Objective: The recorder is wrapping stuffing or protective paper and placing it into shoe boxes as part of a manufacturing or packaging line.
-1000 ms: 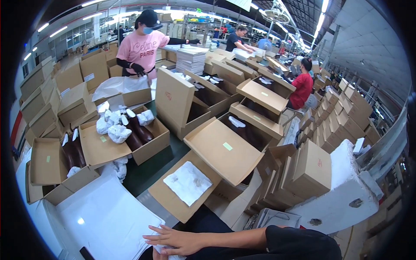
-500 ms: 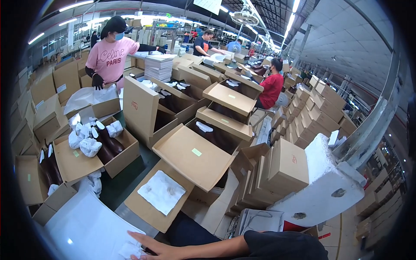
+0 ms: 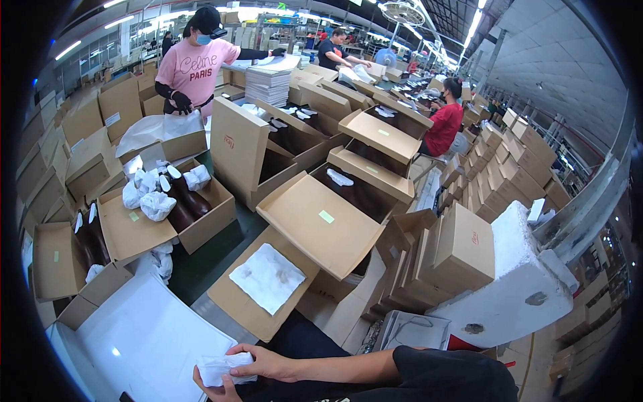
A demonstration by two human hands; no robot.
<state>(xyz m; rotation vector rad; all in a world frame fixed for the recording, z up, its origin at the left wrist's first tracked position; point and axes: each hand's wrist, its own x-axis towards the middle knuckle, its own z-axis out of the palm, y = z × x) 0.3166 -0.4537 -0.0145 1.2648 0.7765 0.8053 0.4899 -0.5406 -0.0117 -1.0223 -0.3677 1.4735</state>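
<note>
Close to the lower edge, a crumpled wad of white tissue paper is held between my two hands. My right hand grips it from the right, thumb and fingers bent onto it. My left hand, partly cut off by the lower edge, closes round it from below and the left. Just beyond lies a stack of large white paper sheets. A flat cardboard piece carries a stained white sheet in front of me.
Left, an open box holds dark brown boots and paper wads. More open boot boxes fill the bench middle. Closed boxes and a white foam block stand right. Co-workers are across and farther along.
My right hand, spread over white paper at the lower edge before, now grips the wad. My left hand has come into view on it. The whole view has shifted, with things now farther right.
</note>
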